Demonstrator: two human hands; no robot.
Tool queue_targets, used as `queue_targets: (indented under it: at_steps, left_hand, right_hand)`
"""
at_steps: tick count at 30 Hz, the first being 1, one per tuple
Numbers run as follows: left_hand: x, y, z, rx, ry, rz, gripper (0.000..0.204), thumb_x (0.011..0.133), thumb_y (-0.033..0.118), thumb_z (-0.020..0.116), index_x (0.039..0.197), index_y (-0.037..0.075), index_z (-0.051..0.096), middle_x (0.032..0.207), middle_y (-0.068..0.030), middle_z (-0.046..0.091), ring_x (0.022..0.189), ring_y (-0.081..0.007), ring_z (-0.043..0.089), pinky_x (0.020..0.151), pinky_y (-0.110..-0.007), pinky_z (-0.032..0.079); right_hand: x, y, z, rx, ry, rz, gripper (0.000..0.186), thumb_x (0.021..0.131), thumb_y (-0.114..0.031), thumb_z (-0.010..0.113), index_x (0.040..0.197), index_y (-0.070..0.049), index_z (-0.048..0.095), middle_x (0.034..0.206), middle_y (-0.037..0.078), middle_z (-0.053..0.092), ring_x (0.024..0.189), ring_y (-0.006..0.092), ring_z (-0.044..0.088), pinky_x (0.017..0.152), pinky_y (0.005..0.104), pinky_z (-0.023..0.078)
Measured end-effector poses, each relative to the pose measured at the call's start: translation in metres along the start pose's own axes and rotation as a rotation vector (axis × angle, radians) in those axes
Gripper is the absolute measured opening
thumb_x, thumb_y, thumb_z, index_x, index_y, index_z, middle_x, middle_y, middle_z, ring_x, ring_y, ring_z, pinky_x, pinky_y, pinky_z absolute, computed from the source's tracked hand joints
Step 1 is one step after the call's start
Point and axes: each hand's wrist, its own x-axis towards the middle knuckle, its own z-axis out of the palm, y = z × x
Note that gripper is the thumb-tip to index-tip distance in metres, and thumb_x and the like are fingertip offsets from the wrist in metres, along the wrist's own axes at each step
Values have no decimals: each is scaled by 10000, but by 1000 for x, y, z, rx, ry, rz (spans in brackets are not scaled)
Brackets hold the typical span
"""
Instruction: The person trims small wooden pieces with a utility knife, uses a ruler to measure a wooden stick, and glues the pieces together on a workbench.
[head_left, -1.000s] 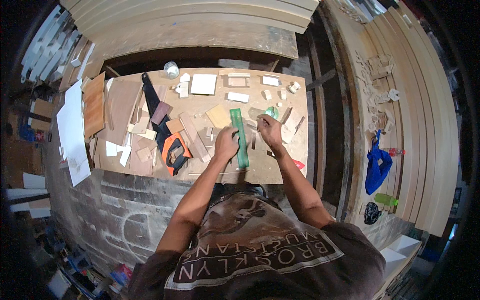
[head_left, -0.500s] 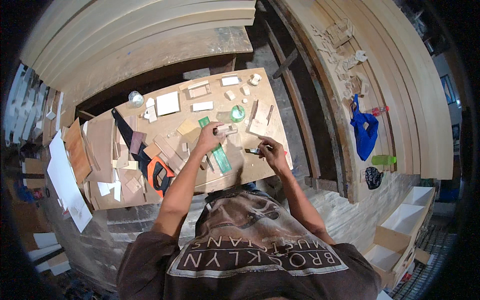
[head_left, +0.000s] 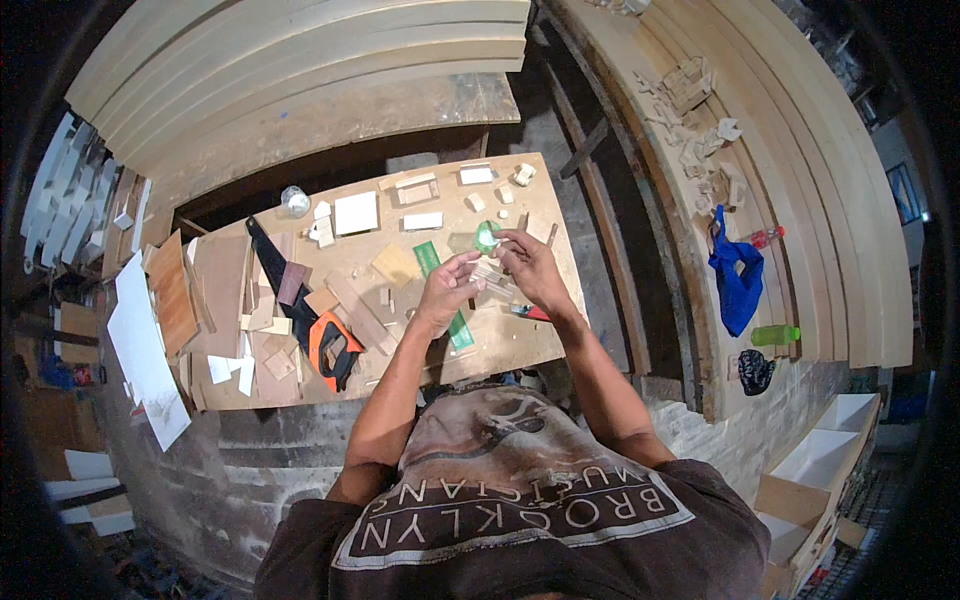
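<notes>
My left hand point(head_left: 445, 292) and my right hand point(head_left: 530, 268) meet above the wooden workbench point(head_left: 520, 350). Between their fingertips they pinch a small pale wooden piece point(head_left: 490, 272). A green ruler point(head_left: 436, 268) lies flat on the bench under my left hand, partly hidden by it. A small green object point(head_left: 487, 237) sits just beyond my fingers. By my right wrist lies a red pencil point(head_left: 533, 313).
A hand saw with an orange handle point(head_left: 330, 345) lies left of my arms. Wood offcuts and white blocks point(head_left: 356, 212) litter the bench, with a glass jar point(head_left: 295, 200) at the back. Long curved boards point(head_left: 300, 60) lie behind. A blue cloth point(head_left: 735, 280) hangs at right.
My left hand has come off the green ruler and my right hand has left the bench surface. Both hands now hold a small wooden piece together. The view has tilted.
</notes>
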Motion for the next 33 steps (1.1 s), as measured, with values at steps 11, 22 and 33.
queue_targets:
  at_steps: [11,22,33]
  left_hand:
    - [2,-6,19,34,-29,19,430,852,78,714,1244,-26,572,1028,-42,670,839,-76,603,723,-228,491]
    - [3,-9,23,-20,-75,4,492,844,65,726,1278,-72,538,1111,-87,655,919,-97,612,739,-238,503]
    - [2,-8,25,-10,-46,26,471,845,51,722,1269,-55,549,1118,-70,654,951,-102,614,786,-244,514]
  right_hand:
    - [-16,-5,-11,-87,33,-35,242,907,-92,651,1124,15,664,967,108,710,908,142,659,818,276,520]
    - [-21,-2,-19,-37,64,-85,264,881,-112,690,1113,13,674,946,69,688,867,125,643,788,259,519]
    - [-23,-3,-19,-26,81,-130,247,891,-132,684,1098,2,693,967,99,711,865,126,650,774,261,518]
